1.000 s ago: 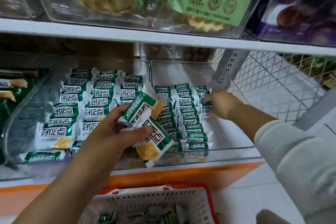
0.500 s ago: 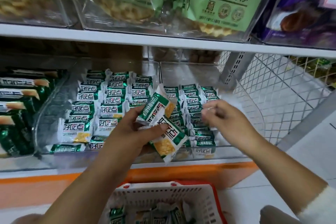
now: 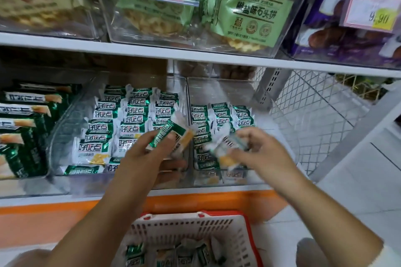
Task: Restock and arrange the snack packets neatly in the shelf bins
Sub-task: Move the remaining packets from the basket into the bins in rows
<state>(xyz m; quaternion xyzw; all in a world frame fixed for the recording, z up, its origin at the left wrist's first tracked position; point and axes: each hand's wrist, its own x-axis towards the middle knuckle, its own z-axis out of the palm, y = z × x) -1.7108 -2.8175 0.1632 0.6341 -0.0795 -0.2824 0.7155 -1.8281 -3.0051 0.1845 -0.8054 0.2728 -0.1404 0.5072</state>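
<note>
My left hand (image 3: 147,158) grips a green-and-white snack packet (image 3: 171,136) in front of the divider between two clear bins. My right hand (image 3: 258,154) pinches another packet (image 3: 225,149), blurred, just above the front of the right bin (image 3: 217,91). That bin holds three rows of the same packets (image 3: 221,115), with bare floor on its right side. The left bin (image 3: 71,110) is packed with rows of identical packets (image 3: 130,115).
A red-rimmed white basket (image 3: 191,232) with several loose packets stands below the shelf. Larger dark green packs (image 3: 23,128) fill the far left. Bins of waffle biscuits (image 3: 249,15) sit on the shelf above, behind price tags. A wire mesh panel (image 3: 314,110) closes the right.
My right hand came back from the right bin's rows and took one of the two packets from my left hand. The view tilted upward.
</note>
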